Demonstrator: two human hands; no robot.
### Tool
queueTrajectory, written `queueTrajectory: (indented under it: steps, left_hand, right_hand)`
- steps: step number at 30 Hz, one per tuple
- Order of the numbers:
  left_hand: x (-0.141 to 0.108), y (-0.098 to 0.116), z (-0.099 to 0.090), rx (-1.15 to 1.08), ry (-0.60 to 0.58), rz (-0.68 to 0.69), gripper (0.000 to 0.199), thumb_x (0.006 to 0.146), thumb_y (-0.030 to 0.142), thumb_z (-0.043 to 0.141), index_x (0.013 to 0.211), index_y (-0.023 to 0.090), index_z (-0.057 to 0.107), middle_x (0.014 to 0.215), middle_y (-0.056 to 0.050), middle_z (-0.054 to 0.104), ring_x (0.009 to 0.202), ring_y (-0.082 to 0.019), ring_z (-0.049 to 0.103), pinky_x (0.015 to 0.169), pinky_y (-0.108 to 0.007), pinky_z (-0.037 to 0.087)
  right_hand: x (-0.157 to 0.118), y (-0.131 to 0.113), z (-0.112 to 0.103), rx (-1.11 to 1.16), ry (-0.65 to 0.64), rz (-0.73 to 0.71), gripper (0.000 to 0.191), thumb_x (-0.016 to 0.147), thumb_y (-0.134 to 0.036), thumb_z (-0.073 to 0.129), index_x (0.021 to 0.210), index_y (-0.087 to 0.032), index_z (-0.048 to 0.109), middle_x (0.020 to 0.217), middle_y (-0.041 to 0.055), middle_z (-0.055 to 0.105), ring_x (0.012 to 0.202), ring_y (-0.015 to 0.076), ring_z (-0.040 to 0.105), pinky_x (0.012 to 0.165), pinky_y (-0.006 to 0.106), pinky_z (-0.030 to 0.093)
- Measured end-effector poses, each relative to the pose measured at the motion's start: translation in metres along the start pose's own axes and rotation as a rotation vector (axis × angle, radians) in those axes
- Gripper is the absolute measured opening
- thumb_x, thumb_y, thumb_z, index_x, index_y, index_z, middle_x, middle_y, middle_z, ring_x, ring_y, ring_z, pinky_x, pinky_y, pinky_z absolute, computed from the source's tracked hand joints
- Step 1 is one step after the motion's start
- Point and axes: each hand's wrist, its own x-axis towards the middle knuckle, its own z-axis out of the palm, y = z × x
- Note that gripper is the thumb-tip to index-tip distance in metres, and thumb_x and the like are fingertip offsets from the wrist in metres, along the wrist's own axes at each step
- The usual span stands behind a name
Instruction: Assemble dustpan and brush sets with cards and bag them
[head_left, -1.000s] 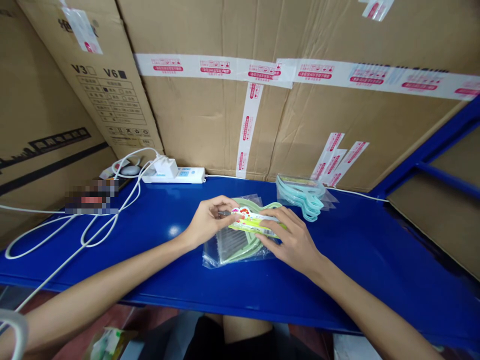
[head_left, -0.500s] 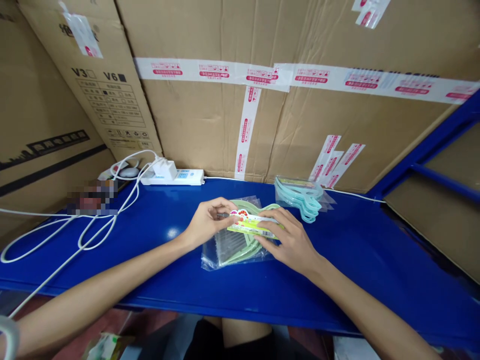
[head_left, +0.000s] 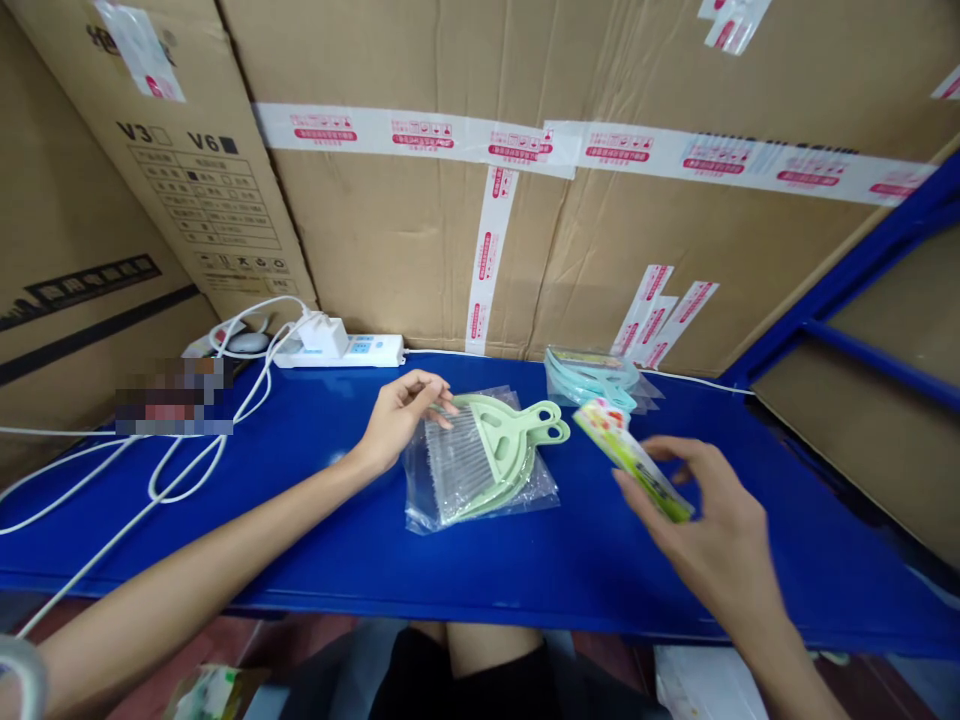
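Note:
A pale green hand brush (head_left: pixel 491 445) with clear bristles lies over its matching dustpan (head_left: pixel 525 465) in the middle of the blue table. Clear plastic bag (head_left: pixel 420 515) film spreads under and around them. My left hand (head_left: pixel 405 415) hovers at the left end of the bristles, fingers loosely bent and holding nothing; I cannot tell whether the fingertips touch the brush. Off to the right, my right hand (head_left: pixel 705 510) grips a printed yellow-green cardboard header card (head_left: pixel 634 460) between thumb and fingers, tilted and slightly blurred.
Light blue brush-and-dustpan sets (head_left: pixel 592 375) in clear bags lie at the back. A white power strip (head_left: pixel 367 350) with a plug and looping white cables (head_left: pixel 217 440) occupies the left. Large cardboard boxes (head_left: pixel 405 250) wall the back; a blue metal frame (head_left: pixel 847 270) stands at the right.
My right hand has carried the header card away to the right, off the green set. The left hand has let go of the card and drawn slightly back. The brush is now uncovered.

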Motion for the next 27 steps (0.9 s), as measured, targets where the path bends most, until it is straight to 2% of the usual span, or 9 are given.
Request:
queueTrajectory:
  steps: [1, 3, 5, 7, 10, 13, 27]
  left_hand:
    - [0.001, -0.002, -0.002, -0.003, 0.006, -0.005, 0.042, 0.085, 0.053, 0.085, 0.090, 0.014, 0.072, 0.083, -0.006, 0.073, 0.072, -0.021, 0.076, 0.059, -0.031, 0.066]
    - [0.003, -0.006, -0.004, 0.001, 0.003, -0.004, 0.040, 0.084, 0.051, 0.086, 0.089, 0.014, 0.072, 0.083, -0.006, 0.073, 0.071, -0.020, 0.076, 0.057, -0.031, 0.065]
    - [0.003, -0.008, -0.004, 0.013, -0.006, 0.012, 0.038, 0.085, 0.049, 0.085, 0.089, 0.014, 0.071, 0.083, -0.006, 0.072, 0.070, -0.019, 0.075, 0.057, -0.030, 0.065]
    - [0.003, -0.009, -0.004, 0.031, -0.011, 0.028, 0.037, 0.086, 0.048, 0.084, 0.089, 0.014, 0.070, 0.083, -0.006, 0.071, 0.070, -0.019, 0.074, 0.057, -0.030, 0.065]
    - [0.005, -0.009, -0.004, 0.050, -0.011, 0.057, 0.038, 0.086, 0.050, 0.084, 0.089, 0.014, 0.070, 0.083, -0.006, 0.071, 0.070, -0.019, 0.074, 0.056, -0.031, 0.065]
    - [0.008, -0.008, -0.007, 0.064, 0.002, 0.082, 0.041, 0.085, 0.052, 0.084, 0.089, 0.013, 0.070, 0.083, -0.006, 0.071, 0.068, -0.018, 0.074, 0.056, -0.030, 0.065]
    - [0.009, -0.007, -0.012, 0.095, 0.001, 0.113, 0.041, 0.086, 0.053, 0.083, 0.088, 0.014, 0.071, 0.083, -0.005, 0.071, 0.068, -0.018, 0.073, 0.055, -0.029, 0.065]
  right_hand:
    - [-0.014, 0.009, -0.007, -0.072, -0.011, 0.123, 0.031, 0.098, -0.052, 0.070, 0.113, -0.026, 0.064, 0.101, 0.0065, 0.072, 0.083, 0.0258, 0.067, 0.073, 0.040, 0.052]
    - [-0.038, 0.028, -0.014, -0.206, -0.048, 0.331, 0.042, 0.096, -0.064, 0.063, 0.112, -0.026, 0.062, 0.098, 0.0070, 0.071, 0.082, 0.0284, 0.068, 0.069, 0.040, 0.049]
    - [-0.050, 0.041, -0.013, -0.277, -0.159, 0.452, 0.046, 0.093, -0.067, 0.061, 0.114, -0.026, 0.059, 0.097, 0.0073, 0.071, 0.088, 0.0319, 0.070, 0.065, 0.039, 0.045]
    - [-0.049, 0.048, -0.005, -0.328, -0.307, 0.511, 0.045, 0.092, -0.065, 0.061, 0.117, -0.027, 0.056, 0.098, 0.0072, 0.071, 0.093, 0.0341, 0.071, 0.061, 0.036, 0.040]
    - [-0.035, 0.048, 0.007, -0.405, -0.452, 0.529, 0.043, 0.095, -0.060, 0.058, 0.122, -0.027, 0.053, 0.106, 0.0090, 0.072, 0.101, 0.0357, 0.071, 0.060, 0.034, 0.035]
    - [-0.022, 0.044, 0.014, -0.436, -0.500, 0.502, 0.042, 0.099, -0.057, 0.054, 0.126, -0.026, 0.051, 0.111, 0.0111, 0.071, 0.109, 0.0364, 0.069, 0.061, 0.035, 0.035]
    - [-0.026, 0.062, 0.013, -0.439, -0.480, 0.500, 0.045, 0.099, -0.060, 0.052, 0.127, -0.026, 0.054, 0.109, 0.0112, 0.070, 0.105, 0.0352, 0.068, 0.061, 0.034, 0.037]
